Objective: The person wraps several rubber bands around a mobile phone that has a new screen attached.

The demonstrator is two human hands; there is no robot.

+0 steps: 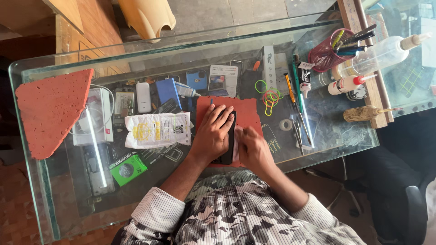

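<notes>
- Sleeves in a grey camouflage print with ribbed white cuffs fill the bottom edge of the view.
- Left hand (212, 131) lies flat, fingers spread, pressing down on a dark phone (229, 140); it holds the phone in place rather than gripping it.
- Right hand (252, 149) sits just beside it, fingers curled around a small white cloth (238, 138) that touches the phone's right edge.
- Phone rests on a red work mat (247, 113), which lies on the glass surface (327, 131).
- White printed packet (156, 129) lies left of the left hand, and a green card (128, 169) sits below it.
- Coloured rubber bands (269, 96) lie just past the mat's right corner, with tweezers and slim tools (297, 109) beside them.
- Red foam piece (50, 113) lies at the far left.
- Glue bottles (349, 84) and a red mesh pen cup (327, 54) stand at the far right, with a clear squeeze bottle (381, 54) next to them.
</notes>
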